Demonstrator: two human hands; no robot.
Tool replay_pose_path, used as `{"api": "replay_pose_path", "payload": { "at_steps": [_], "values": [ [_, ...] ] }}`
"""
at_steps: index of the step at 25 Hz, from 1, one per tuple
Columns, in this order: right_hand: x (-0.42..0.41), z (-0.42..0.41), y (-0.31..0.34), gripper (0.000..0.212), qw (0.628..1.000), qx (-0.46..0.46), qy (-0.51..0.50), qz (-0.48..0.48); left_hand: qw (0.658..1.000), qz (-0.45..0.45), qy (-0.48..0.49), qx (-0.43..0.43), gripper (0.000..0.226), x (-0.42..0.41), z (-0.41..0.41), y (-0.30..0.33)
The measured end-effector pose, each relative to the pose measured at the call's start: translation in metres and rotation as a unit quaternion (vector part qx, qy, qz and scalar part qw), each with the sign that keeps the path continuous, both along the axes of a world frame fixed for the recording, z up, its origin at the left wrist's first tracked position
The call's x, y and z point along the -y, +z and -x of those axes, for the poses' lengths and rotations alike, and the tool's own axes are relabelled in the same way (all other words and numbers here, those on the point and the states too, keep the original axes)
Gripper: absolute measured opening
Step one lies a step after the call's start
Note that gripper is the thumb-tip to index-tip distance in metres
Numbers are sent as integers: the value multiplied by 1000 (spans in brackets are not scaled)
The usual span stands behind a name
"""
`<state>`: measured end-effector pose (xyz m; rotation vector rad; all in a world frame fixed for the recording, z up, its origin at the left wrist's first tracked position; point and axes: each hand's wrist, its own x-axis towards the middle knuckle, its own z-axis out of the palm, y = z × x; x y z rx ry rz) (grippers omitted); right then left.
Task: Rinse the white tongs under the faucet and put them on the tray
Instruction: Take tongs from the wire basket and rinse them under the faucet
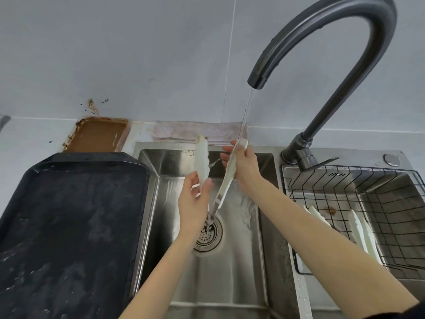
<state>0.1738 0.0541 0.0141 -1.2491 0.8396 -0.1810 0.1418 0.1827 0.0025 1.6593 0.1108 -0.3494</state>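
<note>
A: How would the tongs (226, 178) have handled?

B: Light, by the look of them – thin white plastic, stiff along each arm but springy at the hinge. Wet all over, so slippery; I'd judge a pinch low on an arm, near the hinge, safer than one out at the tips

A: And who had hold of what?

B: The left hand (194, 204) was closed on one arm (202, 162), thumb pressed on its near face and fingers curled behind, with the blade rising above the fingertips. The right hand (245, 166) was wrapped round the other arm near its upper end, a bit of white tip showing just above the fingers

A: Spread open, then?

B: Yes – the two arms made a V, meeting below both hands, right over the drain (208, 233) of the sink (239, 284)

A: Was the water on them?

B: The stream from the faucet (322, 42) came down onto the right fingers and ran along that arm to the hinge

A: How did they look?

B: Pale, off-white, flat and long. The left arm widened to a slightly yellowed, rough-edged tip. Whether any dirt was left I couldn't tell

A: And the tray (69, 222)?

B: Dark, wet, beside the sink beyond the left hand, well apart from the tongs
</note>
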Motion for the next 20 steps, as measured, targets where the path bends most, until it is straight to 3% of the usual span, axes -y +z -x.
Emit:
{"api": "replay_pose_path", "payload": {
  "at_steps": [5,12,15,20],
  "values": [
    [-12,-4,0,26,993,23,-47,-107,998,20,-31,54,14,4,2,15],
    [-14,-8,9,34,988,-1,-49,-149,998,44,-10,41,17,-3,1,15],
    [-10,-3,13,35,983,33,-21,-177,998,59,3,10,9,-2,-4,11],
    [4,8,4,30,994,-3,-39,-99,994,69,-78,-29,20,9,-5,20]
  ]
}}
